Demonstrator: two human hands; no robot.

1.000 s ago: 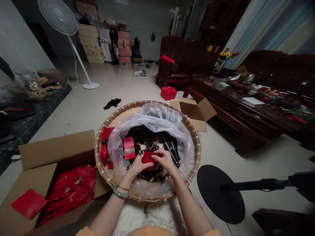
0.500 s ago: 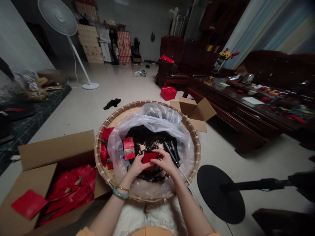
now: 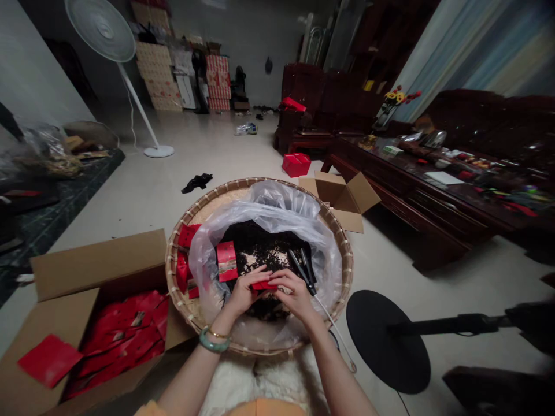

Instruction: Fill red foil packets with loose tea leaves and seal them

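Note:
Between my two hands is a small red packet (image 3: 263,285), mostly covered by the fingers. My left hand (image 3: 245,290) is closed on its left side, and my right hand (image 3: 295,292) grips its right side. Beneath them, dark dried leaves (image 3: 273,248) that look like tea lie in a clear plastic bag (image 3: 203,248), spread open inside a round woven basket (image 3: 173,289). Another red packet (image 3: 226,261) rests on the leaves to the left. A black-handled tool with a cord (image 3: 302,271), its kind unclear, lies beside my right hand.
At the left, an open cardboard box (image 3: 99,248) holds many red packets (image 3: 130,329). A smaller open box (image 3: 336,196) stands behind the basket. To the right are a round black stand base (image 3: 385,341) and a dark wooden table (image 3: 390,179). A white fan (image 3: 159,151) stands farther back.
My fingers have closed over the top of the red packet, so less of its face shows. The packet now appears tilted flatter. The things around it have stayed put.

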